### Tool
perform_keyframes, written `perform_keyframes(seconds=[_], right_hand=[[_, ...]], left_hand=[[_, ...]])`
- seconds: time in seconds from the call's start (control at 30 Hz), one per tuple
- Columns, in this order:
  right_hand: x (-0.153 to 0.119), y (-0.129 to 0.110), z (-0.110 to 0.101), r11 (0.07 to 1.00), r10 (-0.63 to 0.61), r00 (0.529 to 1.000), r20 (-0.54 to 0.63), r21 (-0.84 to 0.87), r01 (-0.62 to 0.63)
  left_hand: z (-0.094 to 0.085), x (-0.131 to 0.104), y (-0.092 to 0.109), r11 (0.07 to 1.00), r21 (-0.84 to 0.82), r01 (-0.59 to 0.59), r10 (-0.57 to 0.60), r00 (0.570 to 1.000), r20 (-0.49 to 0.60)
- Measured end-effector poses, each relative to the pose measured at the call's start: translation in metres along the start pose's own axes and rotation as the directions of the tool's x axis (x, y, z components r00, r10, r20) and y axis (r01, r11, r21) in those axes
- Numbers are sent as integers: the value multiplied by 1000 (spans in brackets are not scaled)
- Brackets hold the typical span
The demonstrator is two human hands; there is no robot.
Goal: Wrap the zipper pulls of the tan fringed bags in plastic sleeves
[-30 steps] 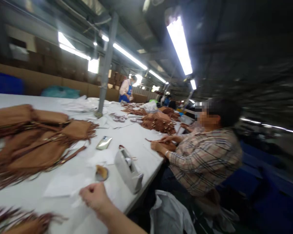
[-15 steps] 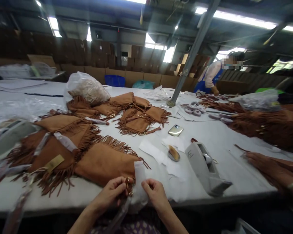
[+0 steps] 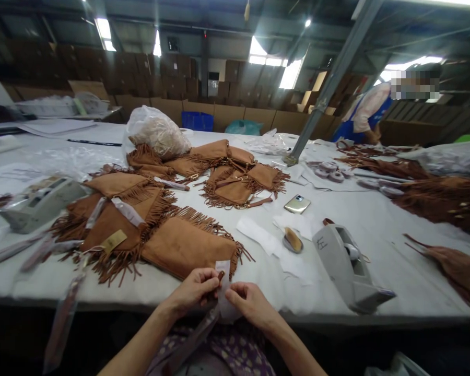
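Note:
At the table's front edge, my left hand [image 3: 199, 287] pinches the end of a brown leather strap [image 3: 221, 277] beside a bag corner. My right hand [image 3: 247, 300] is closed on a white tissue strip [image 3: 225, 297], which lies against the strap end. From between the hands a plastic-wrapped strap [image 3: 194, 339] hangs down over my lap. The tan fringed bag [image 3: 190, 245] lies flat just beyond my left hand. More fringed bags [image 3: 121, 224] lie to the left, one with a yellowish tag [image 3: 114, 241].
A tape dispenser [image 3: 347, 269] stands on the right, another [image 3: 43, 203] on the left. A phone [image 3: 297, 204] and a small oval dish [image 3: 292, 240] lie between. A metal post [image 3: 321, 99] rises from the table; a person [image 3: 370, 112] bends at the far right.
The view has shifted right-to-left, so the table things appear further right. The strap end is now raised between my fingers, and the tissue has come against it. The other person's hand at right has left view.

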State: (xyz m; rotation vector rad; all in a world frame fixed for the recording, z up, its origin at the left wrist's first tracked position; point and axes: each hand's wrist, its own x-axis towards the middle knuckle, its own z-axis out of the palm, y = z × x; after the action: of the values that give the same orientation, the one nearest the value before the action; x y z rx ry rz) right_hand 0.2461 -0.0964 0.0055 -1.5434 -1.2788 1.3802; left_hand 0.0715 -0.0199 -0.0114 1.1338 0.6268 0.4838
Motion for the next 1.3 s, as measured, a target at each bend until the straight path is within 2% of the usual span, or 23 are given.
perform_keyframes(seconds=[0.07,0.13,0.2,0.27,0.37,0.5,0.57,0.67,0.8,1.07,1.2,1.3], right_hand=[[1,-5,-2,998,0,994,108,57,-6],[2,-7,-3,993,30,990,134,111,-46],[3,-6,-1,980,71,995,71,180,-83],[5,-2,0,947,130,989,-69,305,-103],[6,2,1,816,247,944,-218,572,-81],[6,4,1,626,345,910,-232,779,-38],[5,2,2,576,368,895,-254,817,-5],[5,0,3,547,381,883,-276,837,25],[4,-5,4,567,363,891,-272,824,21],[3,-7,9,659,294,919,-264,752,6],[7,1,10,777,222,936,-273,630,-1],[9,8,8,902,141,944,-297,432,1]], left_hand=[[0,0,0,1000,15,-1,1,1000,19],[1,0,1,1000,27,3,-4,999,33],[3,-2,2,999,32,-5,4,1000,25],[6,-4,3,998,43,-43,44,999,-12],[12,-10,1,994,66,-89,95,992,-87],[16,-13,-8,984,138,-114,133,980,-145],[17,-13,-11,962,240,-130,173,970,-169],[21,-13,-9,895,407,-184,278,942,-185],[28,-16,-2,834,503,-228,353,920,-168],[28,-13,-3,823,517,-235,372,911,-177],[28,-13,-1,819,528,-225,368,912,-182],[27,-13,-1,827,521,-210,352,917,-189]])
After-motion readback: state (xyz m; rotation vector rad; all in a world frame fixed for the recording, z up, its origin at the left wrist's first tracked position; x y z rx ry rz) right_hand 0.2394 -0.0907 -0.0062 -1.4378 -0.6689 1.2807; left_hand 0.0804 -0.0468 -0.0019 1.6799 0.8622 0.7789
